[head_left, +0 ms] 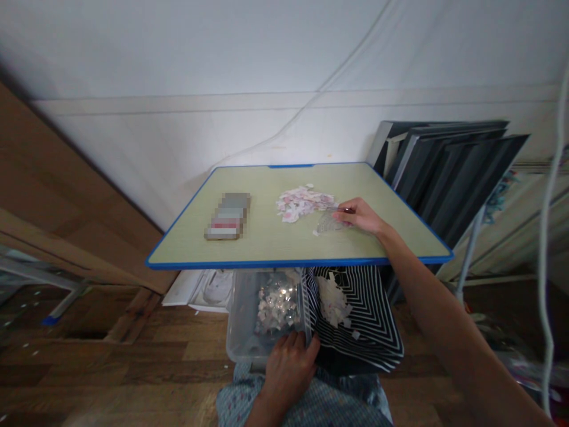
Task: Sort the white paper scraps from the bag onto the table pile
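Observation:
Above the table's right half, my right hand [363, 216] is closed, thumb and fingers pinching a clear, thin plastic piece with fine lines [328, 222]; its exact kind is hard to make out. Beside it lies a loose pile of small pale pink and white paper-like pieces [303, 201]. Down in front of the table, my left hand [291, 366] has its fingers curled over the near right rim of a clear plastic bin [243, 332]. Inside that bin is a heap of small shiny, whitish pieces [279, 302].
A black-and-white striped bin [371, 314] with pale scraps [334, 302] stands against the plastic bin's right side. A blurred-out box-like item [229, 216] lies on the left of the blue-edged table [262, 252]. Dark flat panels [448, 172] lean at right.

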Available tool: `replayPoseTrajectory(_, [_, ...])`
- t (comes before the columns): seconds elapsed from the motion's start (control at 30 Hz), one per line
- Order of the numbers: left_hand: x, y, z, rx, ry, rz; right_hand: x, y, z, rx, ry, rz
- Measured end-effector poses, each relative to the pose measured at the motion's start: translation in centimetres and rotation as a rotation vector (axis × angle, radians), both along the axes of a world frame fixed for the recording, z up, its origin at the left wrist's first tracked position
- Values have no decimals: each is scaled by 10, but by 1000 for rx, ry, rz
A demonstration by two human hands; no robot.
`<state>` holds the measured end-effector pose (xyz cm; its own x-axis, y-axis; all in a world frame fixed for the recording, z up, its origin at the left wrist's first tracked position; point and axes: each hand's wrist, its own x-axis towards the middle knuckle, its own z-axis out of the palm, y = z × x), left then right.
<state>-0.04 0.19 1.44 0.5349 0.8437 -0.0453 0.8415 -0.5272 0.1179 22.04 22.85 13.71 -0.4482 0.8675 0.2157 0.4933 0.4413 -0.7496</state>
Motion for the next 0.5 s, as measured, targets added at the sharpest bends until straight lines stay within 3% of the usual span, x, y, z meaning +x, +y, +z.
replayPoseTrajectory(0.23, [-1,0,-3,27,-9,5,3,-1,2,-83,14,25])
replayPoseTrajectory(0.5, [0,1,0,14,-10,23,11,0,5,-66,69,-44])
